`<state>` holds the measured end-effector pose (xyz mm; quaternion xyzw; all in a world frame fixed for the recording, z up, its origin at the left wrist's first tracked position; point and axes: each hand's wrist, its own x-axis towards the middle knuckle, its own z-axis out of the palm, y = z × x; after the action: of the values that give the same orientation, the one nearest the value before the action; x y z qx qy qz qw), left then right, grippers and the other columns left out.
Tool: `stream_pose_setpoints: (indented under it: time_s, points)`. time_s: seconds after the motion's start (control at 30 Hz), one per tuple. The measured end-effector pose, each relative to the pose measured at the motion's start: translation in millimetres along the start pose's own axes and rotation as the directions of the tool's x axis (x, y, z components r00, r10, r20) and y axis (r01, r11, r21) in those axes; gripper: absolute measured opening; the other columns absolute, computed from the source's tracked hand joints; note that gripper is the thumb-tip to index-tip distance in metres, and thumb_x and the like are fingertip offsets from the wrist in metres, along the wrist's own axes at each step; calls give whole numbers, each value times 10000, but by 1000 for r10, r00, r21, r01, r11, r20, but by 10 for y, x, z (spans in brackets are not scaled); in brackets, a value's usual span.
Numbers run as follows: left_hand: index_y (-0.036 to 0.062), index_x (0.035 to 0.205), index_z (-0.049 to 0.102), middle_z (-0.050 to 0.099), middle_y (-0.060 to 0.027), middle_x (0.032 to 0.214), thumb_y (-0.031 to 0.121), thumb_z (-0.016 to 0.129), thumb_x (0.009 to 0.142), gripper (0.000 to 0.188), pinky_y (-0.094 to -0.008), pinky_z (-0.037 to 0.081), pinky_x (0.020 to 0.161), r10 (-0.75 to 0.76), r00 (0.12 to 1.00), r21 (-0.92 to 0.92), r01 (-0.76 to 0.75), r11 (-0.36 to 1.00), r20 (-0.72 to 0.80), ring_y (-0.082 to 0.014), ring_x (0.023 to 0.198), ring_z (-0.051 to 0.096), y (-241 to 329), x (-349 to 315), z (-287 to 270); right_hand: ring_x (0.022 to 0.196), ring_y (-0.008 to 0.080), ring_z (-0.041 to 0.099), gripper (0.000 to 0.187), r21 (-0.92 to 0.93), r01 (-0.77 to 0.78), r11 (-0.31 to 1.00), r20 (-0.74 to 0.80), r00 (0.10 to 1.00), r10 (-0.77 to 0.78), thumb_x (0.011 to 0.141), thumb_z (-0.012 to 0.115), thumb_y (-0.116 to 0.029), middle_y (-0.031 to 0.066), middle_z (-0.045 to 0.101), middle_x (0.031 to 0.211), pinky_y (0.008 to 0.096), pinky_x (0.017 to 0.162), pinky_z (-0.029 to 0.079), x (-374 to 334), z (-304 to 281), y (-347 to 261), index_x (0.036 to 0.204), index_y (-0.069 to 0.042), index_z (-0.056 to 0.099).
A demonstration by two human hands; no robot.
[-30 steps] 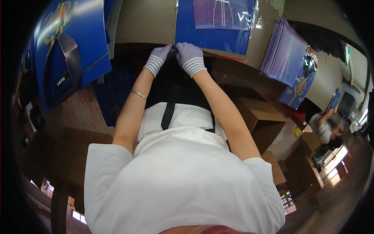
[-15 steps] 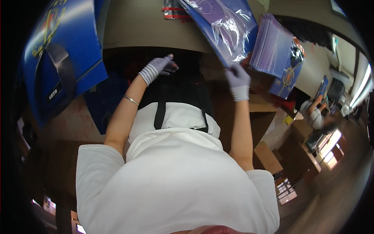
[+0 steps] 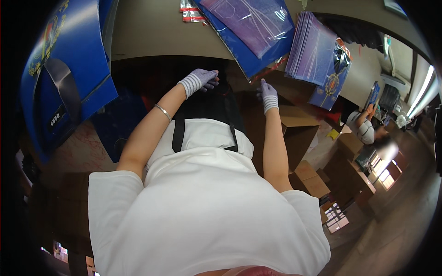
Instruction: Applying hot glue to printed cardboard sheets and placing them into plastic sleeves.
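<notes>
My left hand [image 3: 201, 82], in a lilac glove with a white striped cuff, hovers before my lap at the table's near edge. Its fingers are loosely bent, and I see nothing in them. My right hand [image 3: 268, 95], gloved alike, is just below the near corner of a blue flat package [image 3: 246, 64]. One finger points up and the others bend slightly; it appears apart from the package. On the package, under shiny clear film, lies a lilac sheet printed with white lines [image 3: 253, 23]. Its near corner juts over the table edge.
Right of the package lies a fanned stack of lilac packets [image 3: 311, 50] over a blue one with a gold emblem [image 3: 334, 89]. Red-edged clear bags [image 3: 192, 13] lie behind. A large blue bag [image 3: 94, 46] stands left. Cardboard boxes [image 3: 299, 117] and a co-worker [image 3: 361, 124] are right.
My right hand has come off the package and drawn back slightly left. The package now rests on the table. My left hand has shifted a little right. The whole view has moved slightly.
</notes>
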<state>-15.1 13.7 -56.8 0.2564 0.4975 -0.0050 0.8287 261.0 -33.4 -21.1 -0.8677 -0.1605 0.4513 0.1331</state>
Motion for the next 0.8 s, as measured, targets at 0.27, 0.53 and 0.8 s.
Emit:
stream_pose_setpoints:
  time_s: [0.27,0.53,0.8]
  points:
    - [40,971,620,644,-62,912,393,500,900,379,-296,497,663,213,939,-343,-301,890,-272,-155,784,606,-7,-37,-192,551,104,562,249,314,309,898,674,593,-440,906,524,-250,49,612,692,227,507,445,-388,1183,-253,986,-27,600]
    - [52,965,615,654,-87,952,280,392,934,320,-279,501,681,62,923,-430,-235,872,-379,-165,782,628,-88,-212,-506,647,127,606,147,-27,767,641,334,611,-718,766,647,-99,87,632,717,247,637,483,-625,935,-522,898,-37,624]
    - [42,1045,589,639,-86,991,336,475,917,340,-307,500,750,140,930,-467,-296,833,-340,-184,888,610,-117,-91,-469,838,291,591,237,-425,905,11,589,286,-756,766,597,-187,104,620,878,389,726,473,-727,1444,-959,979,-91,557]
